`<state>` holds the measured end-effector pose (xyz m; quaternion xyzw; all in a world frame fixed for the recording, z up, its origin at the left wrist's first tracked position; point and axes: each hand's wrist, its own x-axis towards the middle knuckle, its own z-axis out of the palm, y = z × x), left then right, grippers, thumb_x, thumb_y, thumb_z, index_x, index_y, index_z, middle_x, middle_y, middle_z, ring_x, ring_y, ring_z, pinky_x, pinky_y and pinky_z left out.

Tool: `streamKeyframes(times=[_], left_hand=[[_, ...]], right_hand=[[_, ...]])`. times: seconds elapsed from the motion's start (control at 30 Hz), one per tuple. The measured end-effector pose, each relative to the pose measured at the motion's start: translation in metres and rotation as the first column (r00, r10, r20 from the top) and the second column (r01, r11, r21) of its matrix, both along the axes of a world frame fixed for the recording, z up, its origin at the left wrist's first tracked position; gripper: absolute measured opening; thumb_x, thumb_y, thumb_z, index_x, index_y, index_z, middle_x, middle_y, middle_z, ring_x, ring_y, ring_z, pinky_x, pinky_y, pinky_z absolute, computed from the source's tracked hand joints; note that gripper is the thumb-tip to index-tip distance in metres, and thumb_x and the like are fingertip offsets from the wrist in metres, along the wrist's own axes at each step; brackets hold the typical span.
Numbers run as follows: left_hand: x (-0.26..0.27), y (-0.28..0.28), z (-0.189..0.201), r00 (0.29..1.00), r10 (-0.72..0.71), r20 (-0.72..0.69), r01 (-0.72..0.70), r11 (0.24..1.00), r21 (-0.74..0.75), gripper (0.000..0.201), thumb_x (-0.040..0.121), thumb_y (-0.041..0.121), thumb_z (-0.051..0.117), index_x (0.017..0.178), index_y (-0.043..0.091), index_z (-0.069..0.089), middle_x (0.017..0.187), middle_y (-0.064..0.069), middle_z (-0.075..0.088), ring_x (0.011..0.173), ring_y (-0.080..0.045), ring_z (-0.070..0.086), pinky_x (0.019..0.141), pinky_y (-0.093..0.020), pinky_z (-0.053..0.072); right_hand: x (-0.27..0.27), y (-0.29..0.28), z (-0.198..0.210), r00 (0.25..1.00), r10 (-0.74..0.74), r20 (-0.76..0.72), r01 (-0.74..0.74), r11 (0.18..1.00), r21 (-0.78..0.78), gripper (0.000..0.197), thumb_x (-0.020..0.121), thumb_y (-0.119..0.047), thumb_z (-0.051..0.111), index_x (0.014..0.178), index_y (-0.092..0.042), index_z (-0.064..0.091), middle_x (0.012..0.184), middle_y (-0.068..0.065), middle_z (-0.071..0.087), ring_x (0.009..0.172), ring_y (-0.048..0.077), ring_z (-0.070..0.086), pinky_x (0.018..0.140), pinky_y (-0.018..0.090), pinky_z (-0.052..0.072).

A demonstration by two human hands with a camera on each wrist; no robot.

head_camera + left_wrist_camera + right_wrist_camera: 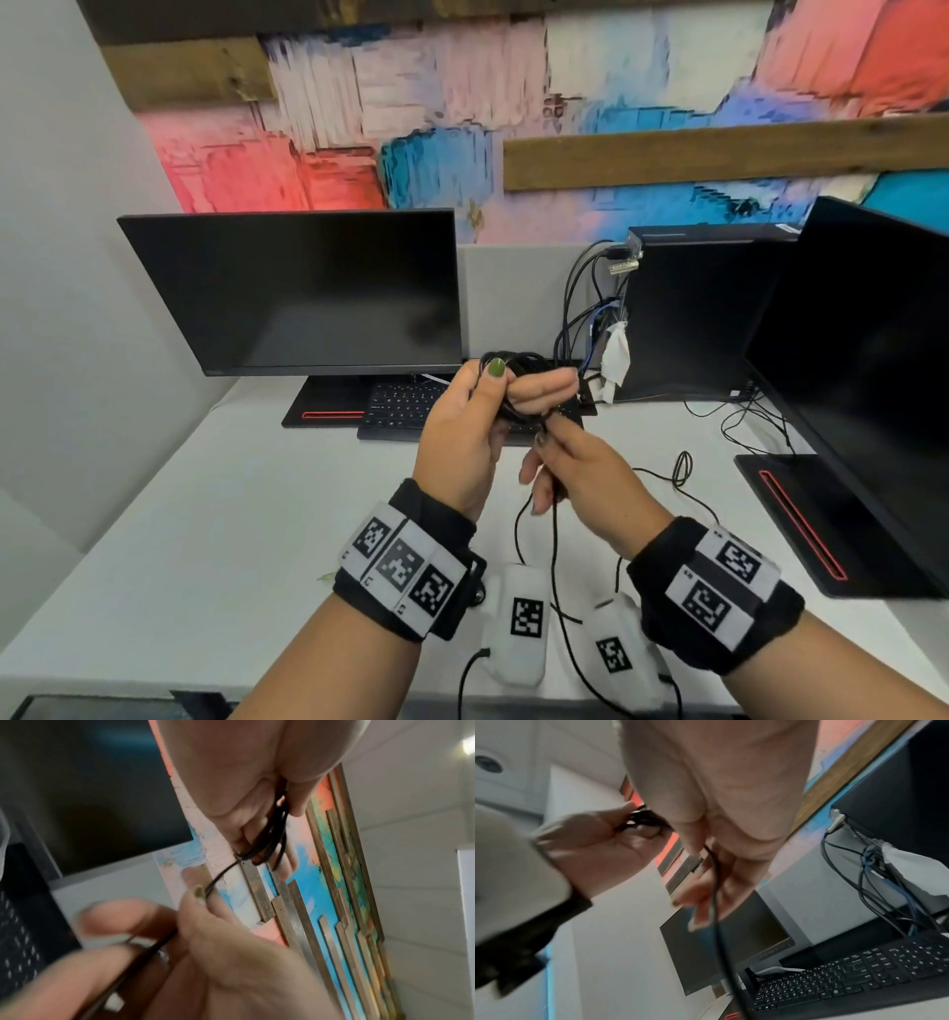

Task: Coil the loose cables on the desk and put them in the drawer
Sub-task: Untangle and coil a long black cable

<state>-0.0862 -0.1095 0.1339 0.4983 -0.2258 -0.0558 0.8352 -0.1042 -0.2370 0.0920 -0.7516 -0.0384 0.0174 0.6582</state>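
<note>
A coil of black cable point(524, 362) hangs in the air above the white desk point(231, 514), in front of the keyboard. My left hand point(518, 383) grips the coil point(272, 833), thumb on top and fingers curled through the loops. Just below it, my right hand point(552, 447) pinches the free strand point(554, 539), which runs down through the hand toward the desk's front edge. In the right wrist view the strand point(716, 882) passes along my right fingers point(700, 914). More thin black cable point(680, 470) lies loose on the desk to the right. No drawer is clearly in view.
A dark monitor point(308, 293) and black keyboard point(400, 406) stand behind my hands. A computer tower point(693, 318) with plugged-in cables point(585, 308) is at the back right, and a second monitor point(862, 360) at the right. Two white marker-tagged pouches point(518, 622) lie at the front edge.
</note>
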Motion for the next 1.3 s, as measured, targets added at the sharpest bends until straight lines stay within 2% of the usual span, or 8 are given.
streamKeyframes(times=[0.13,0.27,0.47,0.67,0.73,0.93,1.2,1.3], left_hand=[[0.005,0.000,-0.003,0.984,0.133,0.122,-0.150,0.978,0.144,0.018,0.101,0.019,0.031,0.094,0.005,0.039,0.107,-0.010,0.071,0.106,-0.018,0.066,0.086,-0.019,0.049],[0.012,0.007,-0.017,0.910,0.222,0.349,-0.364,0.832,0.420,0.021,0.099,0.030,0.039,0.102,0.011,0.044,0.107,0.009,0.072,0.106,-0.003,0.063,0.091,-0.023,0.047],[0.017,0.010,-0.030,0.900,0.181,0.396,-0.405,0.683,0.608,0.016,0.098,0.027,0.043,0.087,0.016,0.046,0.069,0.009,0.057,0.062,0.001,0.052,0.061,-0.022,0.041],[0.007,-0.001,-0.031,0.963,0.021,0.270,-0.160,0.847,0.507,0.049,0.093,0.050,0.033,0.081,0.004,0.044,0.053,-0.004,0.047,0.055,-0.014,0.048,0.062,-0.017,0.039],[0.008,-0.001,-0.030,0.970,-0.032,0.242,-0.088,0.878,0.470,0.043,0.091,0.049,0.036,0.083,0.008,0.044,0.051,-0.001,0.045,0.055,-0.019,0.049,0.065,-0.020,0.041],[0.008,-0.003,-0.019,0.989,-0.120,0.090,0.086,0.946,0.312,0.017,0.092,0.024,0.042,0.084,0.010,0.047,0.049,0.002,0.039,0.050,-0.020,0.045,0.062,-0.024,0.044],[0.009,-0.003,-0.002,0.994,0.021,0.104,-0.039,0.984,0.175,0.026,0.092,0.034,0.047,0.093,0.009,0.052,0.089,-0.021,0.069,0.091,-0.037,0.063,0.086,-0.043,0.051],[0.010,-0.004,-0.002,0.991,0.053,0.126,-0.078,0.976,0.203,0.027,0.096,0.034,0.041,0.098,0.006,0.044,0.106,-0.013,0.071,0.105,-0.022,0.065,0.085,-0.025,0.051]], right_hand=[[-0.010,0.005,-0.006,0.955,0.270,-0.119,-0.290,0.933,-0.212,0.062,0.099,-0.013,0.039,0.145,-0.048,0.014,0.071,0.000,0.062,0.049,0.017,0.056,0.057,0.025,0.048],[-0.015,0.006,0.006,0.947,0.313,-0.071,-0.310,0.835,-0.455,0.031,0.096,-0.021,0.050,0.121,-0.039,0.053,0.053,-0.017,0.051,0.044,0.002,0.045,0.054,0.022,0.040],[-0.014,-0.011,0.045,0.967,0.198,0.160,-0.092,0.859,-0.504,0.014,0.089,-0.027,0.063,0.093,-0.030,0.075,0.094,-0.023,0.070,0.090,-0.007,0.061,0.077,0.012,0.045],[-0.008,-0.024,0.059,0.938,0.056,0.341,0.047,0.957,-0.288,0.008,0.081,-0.008,0.070,0.077,-0.014,0.066,0.059,-0.008,0.063,0.060,0.008,0.061,0.064,0.015,0.049],[-0.002,-0.029,0.055,0.928,0.003,0.372,0.100,0.961,-0.257,0.013,0.083,-0.009,0.068,0.080,-0.020,0.065,0.068,-0.001,0.063,0.068,0.021,0.061,0.068,0.026,0.055],[0.008,-0.031,0.044,0.876,-0.067,0.477,0.204,0.949,-0.242,0.028,0.090,-0.002,0.055,0.088,-0.027,0.065,0.093,-0.003,0.058,0.079,0.012,0.057,0.074,0.017,0.049],[0.006,-0.010,0.018,0.976,-0.137,0.168,0.128,0.990,0.066,0.027,0.099,-0.003,0.040,0.107,-0.015,0.062,0.078,0.024,0.059,0.050,0.021,0.055,0.047,0.028,0.048],[0.002,0.000,0.009,0.999,0.038,0.002,-0.038,0.993,0.108,0.031,0.099,-0.002,0.038,0.125,-0.014,0.050,0.074,0.015,0.060,0.044,0.023,0.057,0.043,0.026,0.045]])
